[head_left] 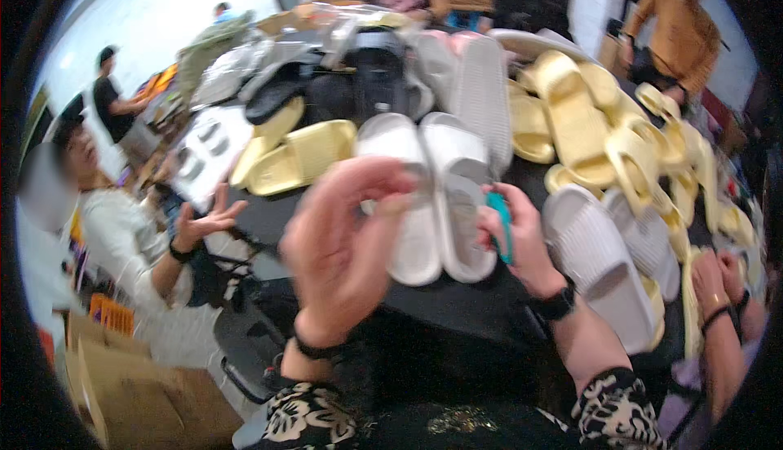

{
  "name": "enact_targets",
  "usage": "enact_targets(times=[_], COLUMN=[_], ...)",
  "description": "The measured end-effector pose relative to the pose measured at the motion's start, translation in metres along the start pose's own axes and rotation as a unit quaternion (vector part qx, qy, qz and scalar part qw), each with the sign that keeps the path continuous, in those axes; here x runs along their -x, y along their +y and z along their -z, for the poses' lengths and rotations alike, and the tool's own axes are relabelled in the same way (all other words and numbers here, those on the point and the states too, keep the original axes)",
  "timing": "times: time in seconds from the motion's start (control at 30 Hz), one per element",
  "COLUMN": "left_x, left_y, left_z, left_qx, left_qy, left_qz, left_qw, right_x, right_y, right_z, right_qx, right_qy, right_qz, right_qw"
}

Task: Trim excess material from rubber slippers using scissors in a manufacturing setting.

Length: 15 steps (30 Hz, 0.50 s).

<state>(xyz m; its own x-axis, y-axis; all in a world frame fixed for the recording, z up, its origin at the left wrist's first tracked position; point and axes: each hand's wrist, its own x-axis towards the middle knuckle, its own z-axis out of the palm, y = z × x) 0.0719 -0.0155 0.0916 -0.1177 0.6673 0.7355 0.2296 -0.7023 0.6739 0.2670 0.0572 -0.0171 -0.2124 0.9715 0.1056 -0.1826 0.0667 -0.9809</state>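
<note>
My left hand (347, 230) is raised above the table, blurred, its fingertips curled in to the thumb. Whatever may be in that pinch is too smeared to name. My right hand (522, 234) grips a slim teal tool (498, 223), whose exact kind does not show. Between and beyond my hands lies a pair of white slide slippers (463, 222), side by side with the straps away from me. The left slipper (412, 246) is partly covered by my left hand. My right fingers are beside the right slipper's edge.
Yellow slippers (579, 128) are heaped to the right, with white slippers (599, 254) nearer me. Black slippers (379, 75) lie beyond. A seated person's open hand (208, 220) reaches in at left; another person's hands (714, 279) are at right. Cardboard boxes (147, 385) stand lower left.
</note>
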Motion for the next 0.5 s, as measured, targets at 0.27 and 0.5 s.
enact_targets(times=[0.27,0.5], left_x=[0.000,0.003], left_y=[-0.053,-0.047], left_z=[-0.017,-0.018], left_qx=[-0.286,-0.247], left_qy=[-0.109,-0.156], left_qz=[-0.078,-0.070], left_qw=[0.949,0.954], right_x=[0.010,0.005], right_y=[0.002,-0.001], right_z=[0.004,0.001], right_qx=[0.020,-0.020], right_qy=[0.026,0.009], right_qz=[0.015,-0.002], right_qw=[0.999,1.000])
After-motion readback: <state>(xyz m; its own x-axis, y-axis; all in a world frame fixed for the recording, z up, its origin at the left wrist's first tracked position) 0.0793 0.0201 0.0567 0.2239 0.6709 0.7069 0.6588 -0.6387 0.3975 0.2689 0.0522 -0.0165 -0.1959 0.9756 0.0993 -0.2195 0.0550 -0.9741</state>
